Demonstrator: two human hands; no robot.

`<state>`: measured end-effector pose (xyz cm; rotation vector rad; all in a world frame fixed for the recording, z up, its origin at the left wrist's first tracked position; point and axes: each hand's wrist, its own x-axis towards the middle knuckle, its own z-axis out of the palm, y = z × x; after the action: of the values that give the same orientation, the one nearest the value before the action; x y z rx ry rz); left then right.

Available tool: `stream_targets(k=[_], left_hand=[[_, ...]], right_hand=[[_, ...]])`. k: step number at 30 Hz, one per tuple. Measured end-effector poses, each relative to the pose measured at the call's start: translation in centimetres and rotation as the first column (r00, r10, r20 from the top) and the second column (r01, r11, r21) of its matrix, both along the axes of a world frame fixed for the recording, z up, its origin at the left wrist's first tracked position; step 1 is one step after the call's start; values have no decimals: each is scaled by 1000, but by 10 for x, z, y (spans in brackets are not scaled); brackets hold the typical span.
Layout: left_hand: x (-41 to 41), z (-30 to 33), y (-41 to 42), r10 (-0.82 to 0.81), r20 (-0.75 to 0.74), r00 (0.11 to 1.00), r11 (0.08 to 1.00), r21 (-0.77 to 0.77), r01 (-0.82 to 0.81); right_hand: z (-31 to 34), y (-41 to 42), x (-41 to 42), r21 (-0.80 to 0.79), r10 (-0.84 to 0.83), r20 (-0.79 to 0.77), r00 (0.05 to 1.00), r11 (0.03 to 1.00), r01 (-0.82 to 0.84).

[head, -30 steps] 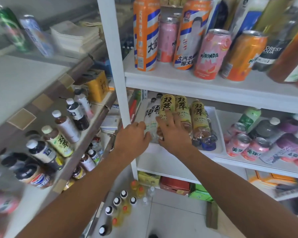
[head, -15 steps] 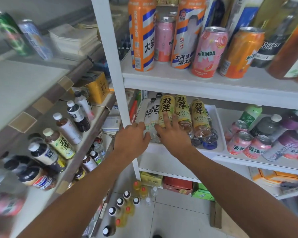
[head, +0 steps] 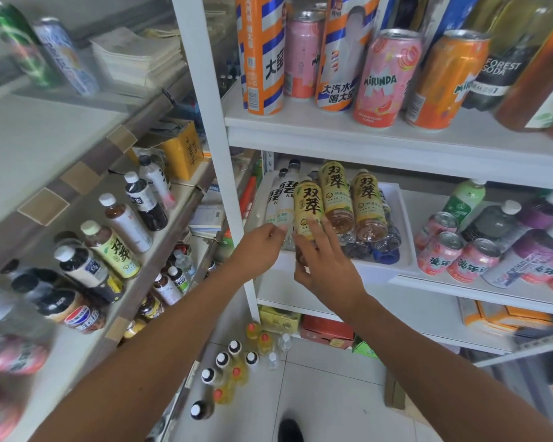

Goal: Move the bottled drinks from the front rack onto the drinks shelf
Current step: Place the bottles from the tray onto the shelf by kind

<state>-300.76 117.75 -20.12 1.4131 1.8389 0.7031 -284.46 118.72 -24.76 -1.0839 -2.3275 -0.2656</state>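
R hand (head: 328,266) grips yellow tea bottle (head: 307,207) (L hand (head: 258,248) beside).

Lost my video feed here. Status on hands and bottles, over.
Right hand gripping front yellow-label bottle on white tray. Left hand touching pale bottle. Nothing blocking.

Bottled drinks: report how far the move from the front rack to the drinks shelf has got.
Done: two yellow-label tea bottles and white-label bottles already stand in the white tray on the drinks shelf. In hand: the right hand grips a third yellow-label tea bottle at the tray's front; the left hand touches a white-label bottle. Left: several bottles remain on the front rack.
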Motion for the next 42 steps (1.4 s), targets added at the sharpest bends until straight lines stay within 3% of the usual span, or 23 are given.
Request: stream_targets(k=[3,6,10,13,17,22,25,27,30,32,42], left_hand=[[13,1,-3,49,322,945,996,-87,-22],[15,-3,-7,134,563,816,980,-198,-24],[5,-15,-20,236,719,653,969,-226,-101],[-5,-21,-34,295,763,576,952,-186,-242],[-25,-14,-56,341,763,549,899,-95,-427],[-61,13,-91,372,712,596,810,64,-583],[-85,33,-116,413,675,611,740,143,-658],[-102,44,-135,422,676,604,697,184,-694],[-124,67,-168,459,668,586,622,229,-749],[-139,81,-190,487,649,585,565,277,-777],[-194,131,-295,601,515,611,435,432,-791]], right_hand=[[-7,-14,10,21,95,-56,994,995,-93],[-14,-29,12,67,216,-68,974,975,-211],[-5,-37,3,269,371,24,928,892,-364],[3,-37,-7,256,479,7,878,848,-464],[3,-31,-28,29,610,-104,786,792,-610],[27,-43,-74,-87,681,-301,667,677,-731],[47,-55,-106,-187,566,-504,652,665,-723],[65,-60,-128,-325,449,-611,652,608,-724],[93,-70,-164,-518,413,-627,661,413,-749],[107,-82,-189,-567,446,-622,643,309,-764],[159,-174,-291,-550,565,-619,546,184,-815]])
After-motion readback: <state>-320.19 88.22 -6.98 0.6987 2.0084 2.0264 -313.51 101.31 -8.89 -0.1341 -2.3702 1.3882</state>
